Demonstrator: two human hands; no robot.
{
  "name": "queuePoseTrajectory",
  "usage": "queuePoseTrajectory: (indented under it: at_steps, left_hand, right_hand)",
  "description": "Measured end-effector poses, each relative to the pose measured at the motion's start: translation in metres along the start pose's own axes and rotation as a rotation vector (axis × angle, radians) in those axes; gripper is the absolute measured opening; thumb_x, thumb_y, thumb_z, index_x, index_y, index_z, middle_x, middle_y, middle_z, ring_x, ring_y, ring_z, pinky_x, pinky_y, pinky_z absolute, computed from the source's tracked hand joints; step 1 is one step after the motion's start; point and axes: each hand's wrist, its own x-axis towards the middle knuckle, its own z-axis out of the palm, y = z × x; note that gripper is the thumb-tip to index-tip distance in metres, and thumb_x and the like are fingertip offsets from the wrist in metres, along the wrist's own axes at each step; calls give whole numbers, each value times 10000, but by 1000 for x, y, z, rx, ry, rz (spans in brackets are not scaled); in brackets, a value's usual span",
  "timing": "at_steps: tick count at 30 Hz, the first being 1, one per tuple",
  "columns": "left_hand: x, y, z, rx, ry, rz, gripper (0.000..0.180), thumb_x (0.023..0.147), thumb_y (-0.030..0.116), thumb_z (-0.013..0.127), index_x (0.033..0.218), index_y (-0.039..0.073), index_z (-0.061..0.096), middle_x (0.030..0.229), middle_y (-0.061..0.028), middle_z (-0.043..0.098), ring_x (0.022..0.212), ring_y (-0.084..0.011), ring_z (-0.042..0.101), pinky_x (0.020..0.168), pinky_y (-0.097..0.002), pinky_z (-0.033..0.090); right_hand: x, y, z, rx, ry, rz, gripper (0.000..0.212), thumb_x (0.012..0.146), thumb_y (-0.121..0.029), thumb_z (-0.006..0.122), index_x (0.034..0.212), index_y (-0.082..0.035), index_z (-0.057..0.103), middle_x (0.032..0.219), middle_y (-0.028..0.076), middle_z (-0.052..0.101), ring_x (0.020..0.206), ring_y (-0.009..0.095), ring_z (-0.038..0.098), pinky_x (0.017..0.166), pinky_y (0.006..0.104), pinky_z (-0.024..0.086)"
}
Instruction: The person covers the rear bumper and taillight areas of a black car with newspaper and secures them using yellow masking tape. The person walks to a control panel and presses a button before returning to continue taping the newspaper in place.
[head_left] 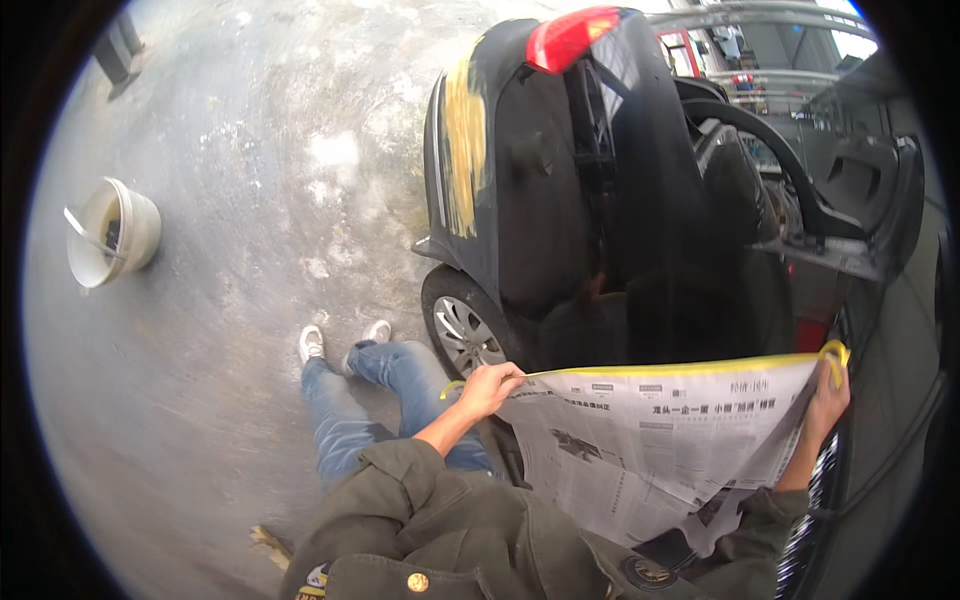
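Observation:
A large printed newspaper sheet (650,470) is stretched between my hands, with a strip of yellow masking tape (660,369) along its upper edge. My left hand (488,391) pinches the taped corner at the left, where a loose tape end (451,389) sticks out beside it. Closed at the far right corner, my right hand (829,398) grips the roll of yellow masking tape (838,352) along with the paper's edge. Just beyond the sheet stands a dark car (640,210); whether the tape touches its body I cannot tell.
Yellowish filler or paint streaks (461,150) mark the car's corner below a red tail light (572,38). Its wheel (465,330) is by my legs. A raised dark panel (870,190) is at the right. On the concrete floor at left stands a white bucket (140,235).

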Motion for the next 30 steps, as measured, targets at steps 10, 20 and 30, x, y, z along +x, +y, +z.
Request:
queuePoseTrajectory:
  at_steps: [10,20,30]
  left_hand:
    - [85,-120,51,-453,375,-228,270,994,249,621,1118,16,679,969,-186,741,910,-287,728,804,-356,527]
    - [144,-223,98,-751,456,-400,296,972,288,685,941,-6,675,687,-15,580,653,-73,515,600,-278,447]
    - [155,-227,122,-970,499,-391,229,986,231,679,948,6,698,704,10,613,655,-45,535,587,-233,427]
  right_hand:
    - [171,-241,422,-298,-206,-915,230,956,-204,651,1136,-63,667,1061,181,670,972,365,662,847,412,509]
    - [181,-305,623,-456,-540,-1183,288,923,-335,700,984,-56,732,848,136,708,775,294,688,734,409,529]
    - [169,-290,638,-592,-404,-1598,272,929,-343,685,1086,-122,699,886,68,633,795,290,659,705,417,518]
